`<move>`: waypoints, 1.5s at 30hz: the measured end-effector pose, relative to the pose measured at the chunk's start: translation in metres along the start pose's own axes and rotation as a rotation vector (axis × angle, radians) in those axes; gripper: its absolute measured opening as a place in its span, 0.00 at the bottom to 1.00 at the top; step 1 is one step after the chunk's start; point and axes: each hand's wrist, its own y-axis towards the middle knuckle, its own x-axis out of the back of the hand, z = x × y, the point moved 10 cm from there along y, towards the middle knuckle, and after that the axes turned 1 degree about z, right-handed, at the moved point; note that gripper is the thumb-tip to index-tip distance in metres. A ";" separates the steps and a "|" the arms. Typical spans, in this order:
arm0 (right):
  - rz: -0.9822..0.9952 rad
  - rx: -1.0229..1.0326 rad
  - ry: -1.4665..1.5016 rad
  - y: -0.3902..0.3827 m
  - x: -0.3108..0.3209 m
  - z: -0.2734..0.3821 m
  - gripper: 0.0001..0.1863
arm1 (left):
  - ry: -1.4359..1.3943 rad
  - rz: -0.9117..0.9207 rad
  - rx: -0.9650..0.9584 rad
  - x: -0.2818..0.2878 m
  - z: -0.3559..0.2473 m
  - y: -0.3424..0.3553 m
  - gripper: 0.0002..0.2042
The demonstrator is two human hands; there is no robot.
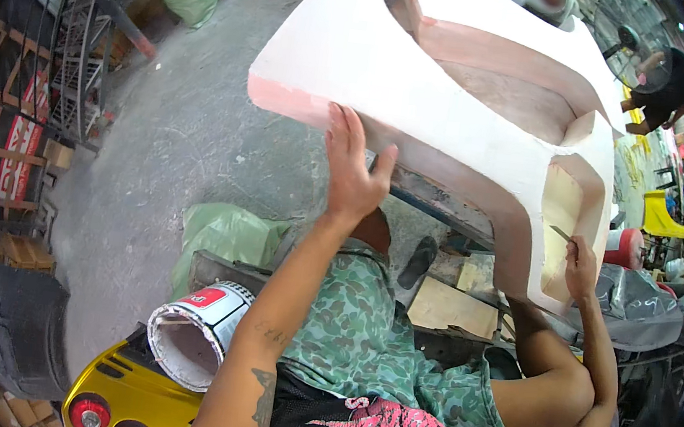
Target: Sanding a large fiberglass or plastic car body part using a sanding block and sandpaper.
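Two hands work on a large white moulded body panel with pink filler patches (423, 96): the left hand (352, 172) presses flat and open against its near edge, while the right hand (580, 270) pinches a thin metal blade (561, 233) inside the panel's square recess beside it.

The person's arms are bare, with no sleeves and no gloves on the left hand (353, 170) or the right hand (580, 270). The left forearm has dark tattoos, a small one in the middle and a bigger one near the elbow. They wear green camouflage shorts and a black top with a pink print.
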 end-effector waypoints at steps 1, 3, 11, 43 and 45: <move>-0.008 -0.012 -0.010 -0.002 0.002 -0.002 0.06 | -0.016 0.005 -0.006 -0.004 -0.010 -0.007 0.44; -0.027 0.055 -0.013 -0.002 0.002 0.004 0.07 | 0.038 0.126 -0.103 -0.019 -0.032 -0.017 0.42; 0.055 0.035 -0.066 -0.001 0.002 0.010 0.06 | 0.318 0.057 -0.109 0.002 -0.002 0.004 0.39; 0.064 0.101 -0.088 -0.004 0.002 0.018 0.05 | 0.363 -0.355 0.074 0.106 0.088 0.074 0.34; 0.053 0.114 -0.077 -0.005 0.003 0.020 0.05 | 0.339 -0.301 0.082 0.112 0.096 0.084 0.32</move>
